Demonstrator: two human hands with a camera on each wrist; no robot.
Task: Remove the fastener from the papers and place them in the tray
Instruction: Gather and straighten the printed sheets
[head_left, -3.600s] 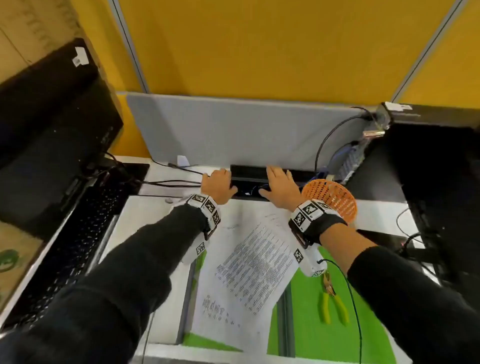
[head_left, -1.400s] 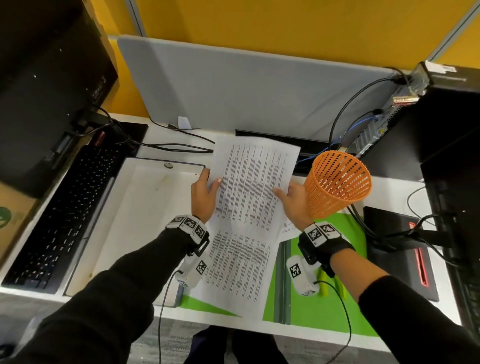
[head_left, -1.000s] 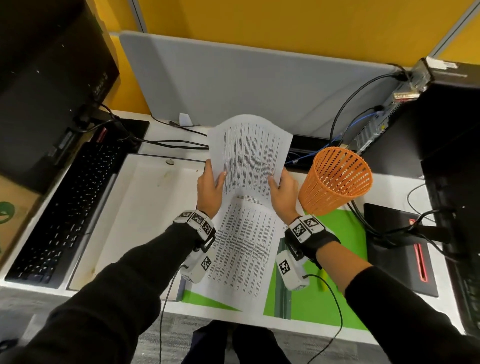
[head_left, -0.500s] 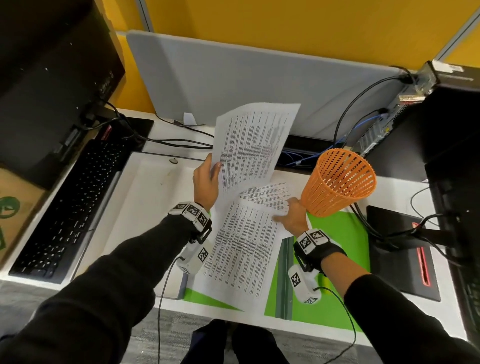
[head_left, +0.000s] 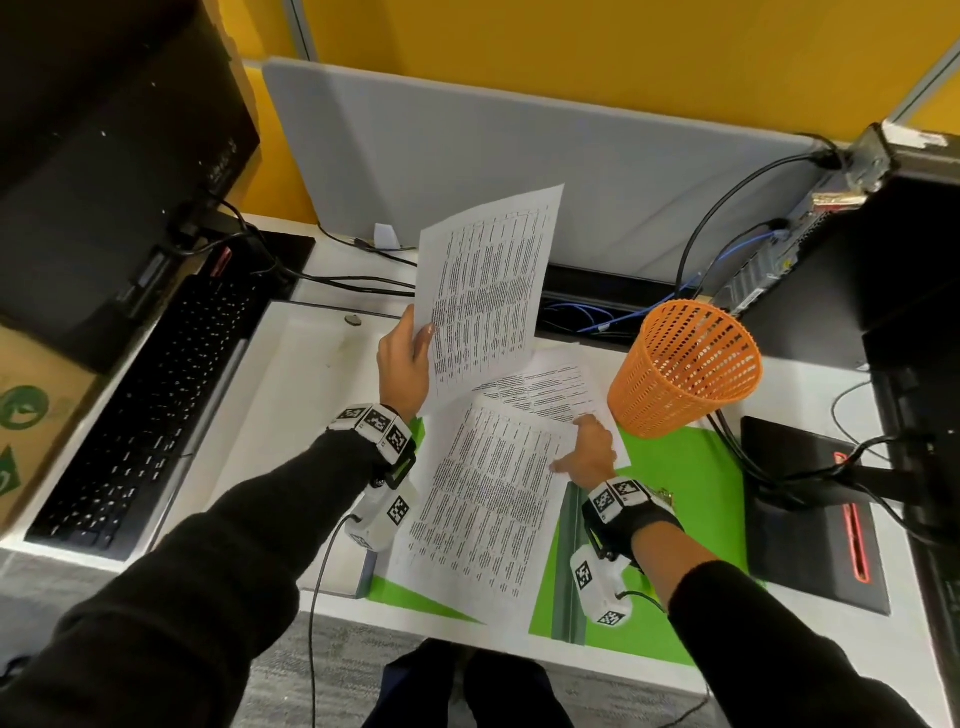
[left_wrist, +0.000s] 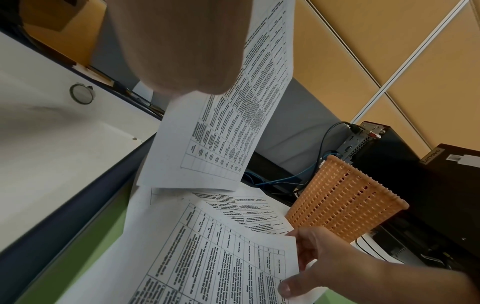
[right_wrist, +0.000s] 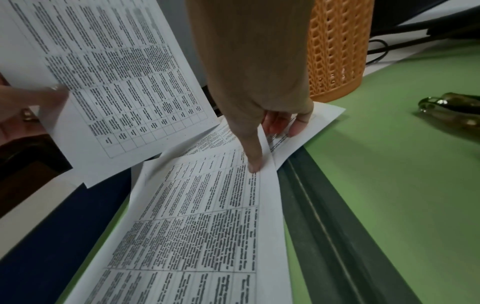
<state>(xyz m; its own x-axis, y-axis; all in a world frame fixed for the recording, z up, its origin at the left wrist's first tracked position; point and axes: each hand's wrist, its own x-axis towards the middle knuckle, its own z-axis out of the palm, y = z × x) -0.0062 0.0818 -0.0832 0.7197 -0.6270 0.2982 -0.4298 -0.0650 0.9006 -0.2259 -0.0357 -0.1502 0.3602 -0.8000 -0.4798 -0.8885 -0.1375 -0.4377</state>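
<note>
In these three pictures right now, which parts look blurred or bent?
Head view: partition edge curves, text stays sharp. Left wrist view: left hand is a smooth blur. Right wrist view: left hand's fingers smear; the tool on the green mat is soft.

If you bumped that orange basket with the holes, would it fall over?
Probably, fairly easily. The orange mesh basket looks like thin plastic full of holes, so likely light. It seems narrower at the base than the rim, and nothing shows inside it, so a sideways nudge might tip or slide it.
</note>
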